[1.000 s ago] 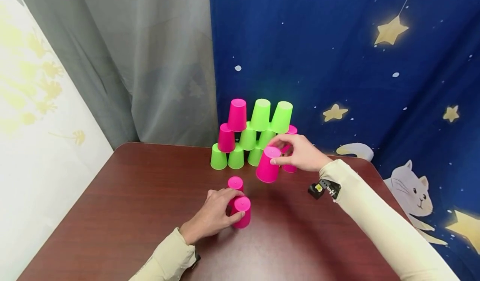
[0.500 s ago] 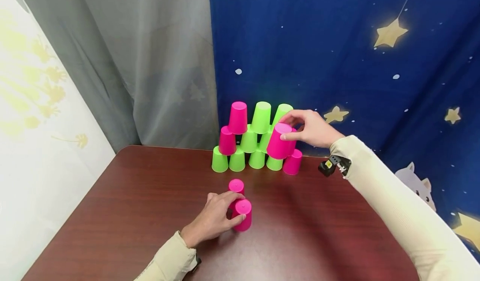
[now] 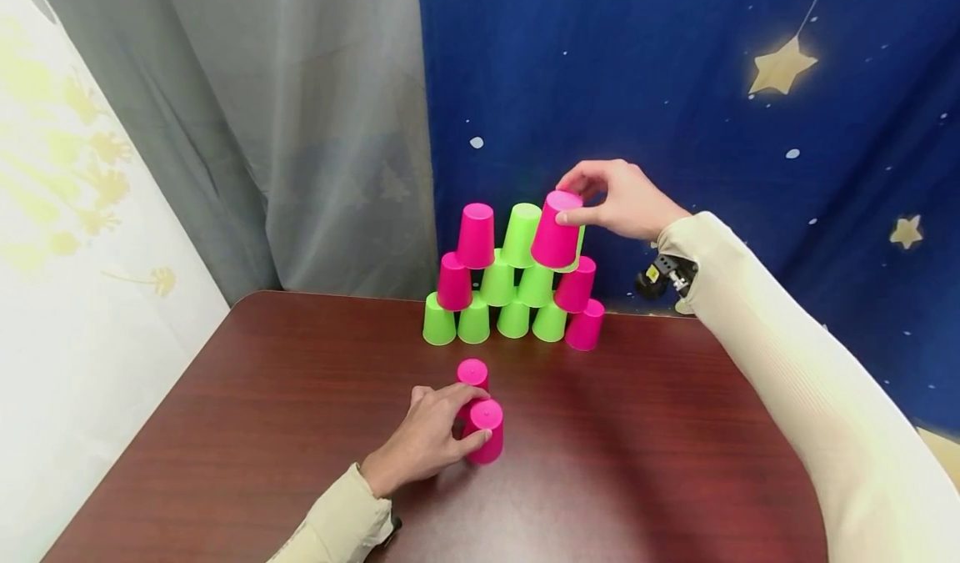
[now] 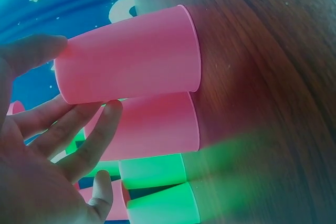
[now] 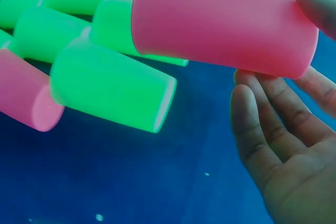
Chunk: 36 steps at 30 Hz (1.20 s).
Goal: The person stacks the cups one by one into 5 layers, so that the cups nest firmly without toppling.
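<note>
Raised since the earlier frame, the light, thin-walled pink cup (image 3: 556, 231) is pinched near its base by the right hand (image 3: 626, 202) beside the pyramid's (image 3: 510, 296) top row, while a table cup (image 3: 485, 432) is gripped by the left hand (image 3: 427, 434).

We see our left hand (image 4: 37, 166) against two pink cups standing upside down, rims on the dark wooden tabletop (image 4: 273, 77). Our thumb lies on the base of the nearer pink cup (image 4: 128, 56) and our fingers (image 4: 89, 140) on the second pink cup (image 4: 149, 127) just beside it. Green cups (image 4: 157, 187) stand beyond, before a blue starry backdrop (image 4: 31, 9).
</note>
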Each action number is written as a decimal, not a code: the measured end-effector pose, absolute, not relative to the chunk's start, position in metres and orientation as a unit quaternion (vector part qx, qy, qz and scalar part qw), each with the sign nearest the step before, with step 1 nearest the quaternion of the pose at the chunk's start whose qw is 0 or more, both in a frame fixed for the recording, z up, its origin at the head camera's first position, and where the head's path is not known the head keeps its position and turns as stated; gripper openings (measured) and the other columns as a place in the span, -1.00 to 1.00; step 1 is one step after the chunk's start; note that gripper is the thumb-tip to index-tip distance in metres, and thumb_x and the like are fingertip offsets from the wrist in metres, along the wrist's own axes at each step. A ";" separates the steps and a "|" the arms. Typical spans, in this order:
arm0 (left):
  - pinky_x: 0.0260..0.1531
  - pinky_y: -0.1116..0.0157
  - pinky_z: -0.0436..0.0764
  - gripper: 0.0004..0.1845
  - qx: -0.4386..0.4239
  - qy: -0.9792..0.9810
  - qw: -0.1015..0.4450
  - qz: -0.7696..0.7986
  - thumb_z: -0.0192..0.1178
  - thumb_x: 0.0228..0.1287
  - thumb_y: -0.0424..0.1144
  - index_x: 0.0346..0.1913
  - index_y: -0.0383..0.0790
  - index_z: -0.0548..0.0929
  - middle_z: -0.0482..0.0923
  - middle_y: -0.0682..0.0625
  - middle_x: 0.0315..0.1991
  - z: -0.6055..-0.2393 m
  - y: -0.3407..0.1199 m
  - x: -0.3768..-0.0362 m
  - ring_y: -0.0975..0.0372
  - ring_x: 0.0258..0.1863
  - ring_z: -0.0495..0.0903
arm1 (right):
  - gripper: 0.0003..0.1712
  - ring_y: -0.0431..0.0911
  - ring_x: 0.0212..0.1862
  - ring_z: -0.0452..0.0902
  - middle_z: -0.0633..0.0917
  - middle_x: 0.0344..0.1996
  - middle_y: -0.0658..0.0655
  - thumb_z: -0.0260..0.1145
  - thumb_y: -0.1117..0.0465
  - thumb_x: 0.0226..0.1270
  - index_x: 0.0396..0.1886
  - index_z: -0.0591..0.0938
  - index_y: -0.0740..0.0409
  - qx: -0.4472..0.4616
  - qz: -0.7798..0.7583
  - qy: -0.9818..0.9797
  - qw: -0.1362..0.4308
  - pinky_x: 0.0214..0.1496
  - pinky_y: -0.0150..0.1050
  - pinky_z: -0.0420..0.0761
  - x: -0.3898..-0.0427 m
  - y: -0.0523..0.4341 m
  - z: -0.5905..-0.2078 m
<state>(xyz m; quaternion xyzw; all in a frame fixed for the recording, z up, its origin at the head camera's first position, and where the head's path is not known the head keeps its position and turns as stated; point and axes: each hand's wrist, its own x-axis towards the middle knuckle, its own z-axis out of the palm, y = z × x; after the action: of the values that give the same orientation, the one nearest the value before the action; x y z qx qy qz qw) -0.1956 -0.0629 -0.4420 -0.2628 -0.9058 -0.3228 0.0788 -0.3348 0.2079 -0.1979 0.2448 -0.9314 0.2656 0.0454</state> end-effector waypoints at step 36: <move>-0.12 0.21 0.22 -0.59 -0.271 -0.906 0.088 -0.313 0.51 0.06 -0.11 -0.01 -0.08 0.67 0.73 0.14 -0.15 -0.445 -0.060 -0.196 0.34 -0.18 0.70 | -0.36 0.08 0.10 0.58 0.64 0.17 0.25 0.37 -0.10 0.32 0.30 0.55 0.11 0.085 0.308 -0.945 0.071 0.10 -0.09 0.65 -0.375 0.193 -0.183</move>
<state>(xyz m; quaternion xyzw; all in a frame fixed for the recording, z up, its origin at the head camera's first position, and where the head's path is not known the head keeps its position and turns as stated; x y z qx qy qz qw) -0.1956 -0.0604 -0.4447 -0.2712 -0.9061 -0.3126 0.0876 -0.3749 0.1929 -0.1835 0.0851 -0.9450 0.3077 0.0708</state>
